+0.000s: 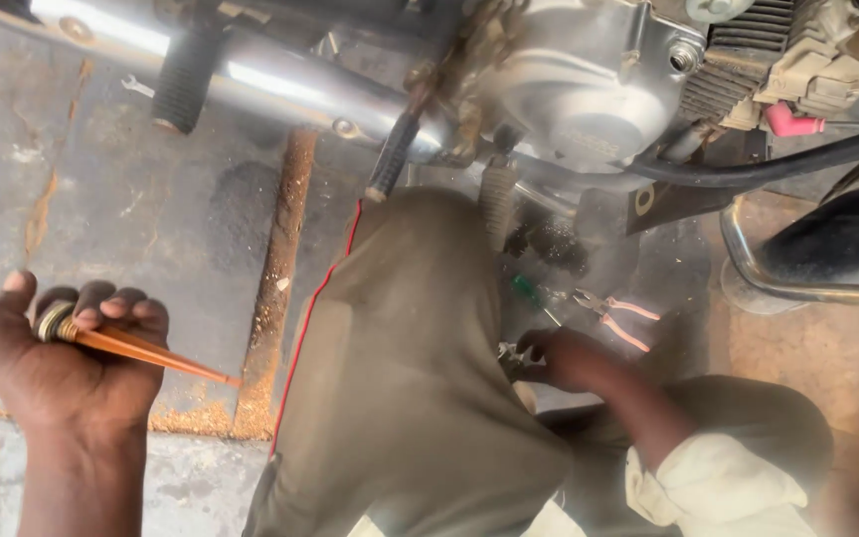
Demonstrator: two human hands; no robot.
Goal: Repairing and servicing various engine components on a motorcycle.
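Left hand [67, 363] up close, and we've got it clenched round an orange tapered spout [146, 350], metal collar in the fist, tip jutting out past the knuckles. Beyond our knee [410, 328], the right hand [559, 358] closes on a small metal tool [515, 354] on the floor; best pinch it firmly before lifting. Pliers [616, 316] lie just past those fingers. What that tool is, we can't tell; the engine [589, 89] overhead is cut off.
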